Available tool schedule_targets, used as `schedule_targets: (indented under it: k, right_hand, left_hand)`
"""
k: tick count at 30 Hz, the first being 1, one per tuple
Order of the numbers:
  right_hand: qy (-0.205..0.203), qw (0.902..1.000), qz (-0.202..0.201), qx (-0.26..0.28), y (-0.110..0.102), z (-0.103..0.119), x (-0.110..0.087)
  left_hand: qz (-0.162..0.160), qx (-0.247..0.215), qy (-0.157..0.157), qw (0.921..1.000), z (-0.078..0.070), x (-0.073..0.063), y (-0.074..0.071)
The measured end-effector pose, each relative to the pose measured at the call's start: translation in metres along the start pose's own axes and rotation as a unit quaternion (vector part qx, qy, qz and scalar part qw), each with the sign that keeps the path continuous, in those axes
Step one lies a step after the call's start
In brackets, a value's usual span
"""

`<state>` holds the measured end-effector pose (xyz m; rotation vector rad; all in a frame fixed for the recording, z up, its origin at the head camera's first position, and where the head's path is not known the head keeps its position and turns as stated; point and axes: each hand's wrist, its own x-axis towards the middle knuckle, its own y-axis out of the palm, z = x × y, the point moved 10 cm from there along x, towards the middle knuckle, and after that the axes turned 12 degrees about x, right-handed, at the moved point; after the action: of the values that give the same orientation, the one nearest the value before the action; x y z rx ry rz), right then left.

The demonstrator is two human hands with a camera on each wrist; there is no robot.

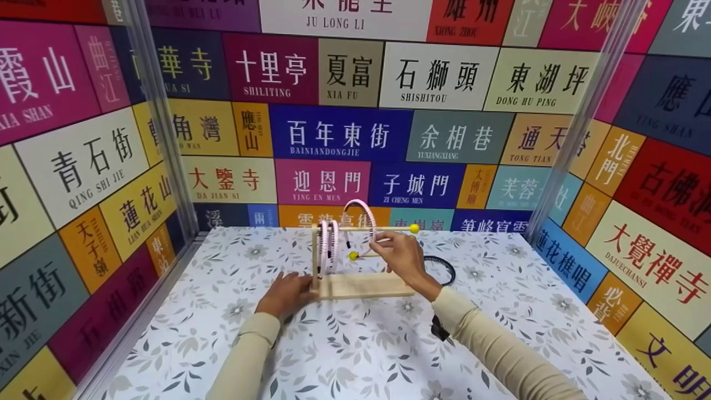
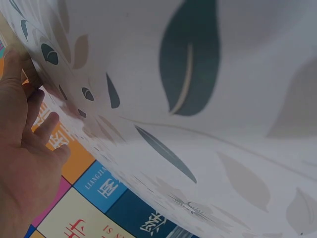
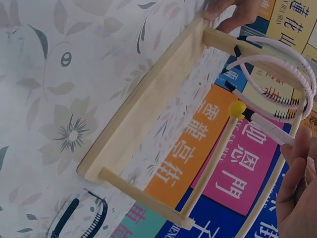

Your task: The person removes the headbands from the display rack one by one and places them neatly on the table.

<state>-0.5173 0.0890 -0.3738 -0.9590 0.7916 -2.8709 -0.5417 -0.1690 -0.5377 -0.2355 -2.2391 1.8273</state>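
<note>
Right hand (image 1: 401,258): fingers narrowed, pinching a pink headband (image 1: 371,219) near the upper rod (image 1: 395,228) of the wooden rack (image 1: 366,286). Left hand (image 1: 284,294): fingers grip the rack's left end. 2 more headbands (image 1: 335,244) hang at that end.

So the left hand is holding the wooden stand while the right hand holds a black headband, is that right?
Not quite: the headband in the right hand is pale pink, not black, as the head view shows. The left hand is indeed holding the wooden stand.
</note>
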Motion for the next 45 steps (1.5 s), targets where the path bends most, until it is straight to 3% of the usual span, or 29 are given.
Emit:
schedule_targets:
  k: [5, 12, 23, 29, 37, 45]
  right_hand:
    - [0.010, 0.9999, -0.005, -0.008, -0.013, -0.007, -0.003]
    - [0.017, 0.9997, -0.012, -0.013, -0.028, -0.013, -0.002]
    - [0.001, 0.9987, -0.044, -0.024, -0.061, -0.015, 0.002]
    - [0.016, 0.9984, -0.050, -0.021, -0.076, -0.024, 0.004]
    - [-0.003, 0.9963, -0.080, -0.030, -0.098, -0.030, 0.004]
    - [0.036, 0.9949, -0.088, -0.035, -0.119, -0.049, 0.001]
  left_hand:
    - [0.017, 0.005, -0.010, 0.9998, -0.002, 0.002, 0.003]
    - [0.032, 0.013, -0.028, 0.9990, 0.007, 0.006, 0.008]
    - [0.018, 0.026, -0.003, 0.9995, -0.001, 0.003, 0.002]
    - [0.029, 0.027, -0.016, 0.9991, 0.000, 0.003, 0.003]
    - [0.023, 0.022, -0.011, 0.9994, -0.001, 0.003, 0.001]
    - [0.031, 0.023, -0.016, 0.9991, 0.000, 0.004, 0.002]
